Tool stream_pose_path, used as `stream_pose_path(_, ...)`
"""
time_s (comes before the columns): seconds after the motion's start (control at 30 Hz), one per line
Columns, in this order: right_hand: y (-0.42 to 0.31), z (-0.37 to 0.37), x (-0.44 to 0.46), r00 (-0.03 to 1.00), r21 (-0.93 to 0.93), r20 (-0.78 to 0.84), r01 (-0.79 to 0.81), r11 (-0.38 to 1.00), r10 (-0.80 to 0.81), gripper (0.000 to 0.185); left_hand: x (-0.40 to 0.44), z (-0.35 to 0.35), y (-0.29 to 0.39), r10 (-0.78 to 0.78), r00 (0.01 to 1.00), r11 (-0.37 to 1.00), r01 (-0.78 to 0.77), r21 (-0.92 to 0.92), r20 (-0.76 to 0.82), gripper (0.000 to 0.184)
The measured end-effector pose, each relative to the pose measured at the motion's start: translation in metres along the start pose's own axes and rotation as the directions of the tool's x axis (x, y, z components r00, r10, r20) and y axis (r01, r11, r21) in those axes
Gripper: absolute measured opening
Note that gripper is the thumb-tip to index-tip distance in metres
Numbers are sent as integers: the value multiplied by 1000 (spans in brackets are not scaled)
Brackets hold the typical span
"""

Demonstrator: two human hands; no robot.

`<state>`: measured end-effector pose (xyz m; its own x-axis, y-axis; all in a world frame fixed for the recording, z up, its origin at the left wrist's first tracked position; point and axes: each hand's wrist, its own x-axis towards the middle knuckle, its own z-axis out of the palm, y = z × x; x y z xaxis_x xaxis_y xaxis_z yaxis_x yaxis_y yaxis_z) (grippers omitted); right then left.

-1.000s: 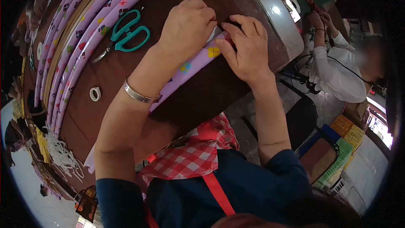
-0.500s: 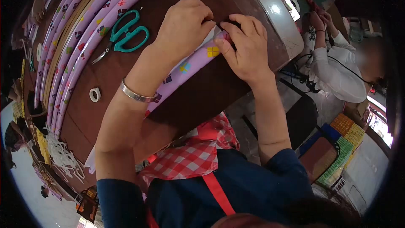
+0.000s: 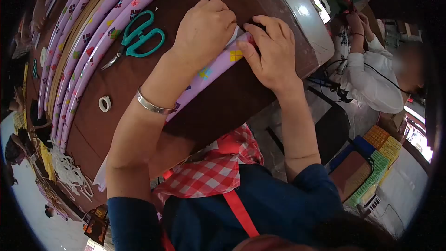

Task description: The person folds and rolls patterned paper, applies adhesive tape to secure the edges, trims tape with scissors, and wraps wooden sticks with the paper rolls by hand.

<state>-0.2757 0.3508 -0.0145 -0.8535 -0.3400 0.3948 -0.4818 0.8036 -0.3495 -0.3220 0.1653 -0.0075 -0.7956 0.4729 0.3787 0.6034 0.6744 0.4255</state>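
Observation:
A lilac roll of wrapping paper (image 3: pixel 216 70), printed with small coloured gift boxes, lies slantwise across the brown table under my hands. My left hand (image 3: pixel 204 30) is closed at the far end of the roll, its curled fingers pinching the pale paper edge; the fingertips are partly hidden. My right hand (image 3: pixel 273 56) grips the same end from the other side, thumb on top and fingers bent around behind. The middle of the roll passes under my left forearm. Teal-handled scissors (image 3: pixel 145 50) lie left of my left hand, blades partly open.
Several more lilac rolls (image 3: pixel 83 60) lie along the table's left side. A small white tape roll (image 3: pixel 105 104) and white strips (image 3: pixel 69 172) are nearby. A metal-edged stand (image 3: pixel 302 14) is at the far right. Another person (image 3: pixel 371 79) sits beyond a dark chair (image 3: pixel 332 128).
My left hand and forearm have shifted slightly right and down along the paper edge. My right hand stays almost where it was on the roll.

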Motion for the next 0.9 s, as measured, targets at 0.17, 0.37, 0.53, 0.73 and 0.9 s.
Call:
stream_pose_path(0.17, 0, 0, 0, 1000, 7, -10, 8, 1000, -8, 36, 0, 4, -2, 46, 998, 998, -44, 54, -53, 6)
stream_pose_path(0.37, 5, 3, -2, 999, 64, -31, 16, 998, -14, 35, -3, 8, -1, 101, 990, 987, -87, 134, -103, 3)
stream_pose_path(0.53, 4, 1, -3, 1000, 96, -23, 8, 995, -6, 36, -3, 7, 0, 131, 989, 975, -116, 188, -70, 2)
stream_pose_path(0.73, 0, -4, -1, 1000, 84, -12, 27, 996, -26, 32, 1, 1, -3, 138, 990, 979, -133, 152, -21, 1)
stream_pose_path(0.9, 3, 1, -1, 999, 91, -15, 51, 995, -50, 30, 2, -2, -5, -94, 995, 983, 97, -156, 27, 9)
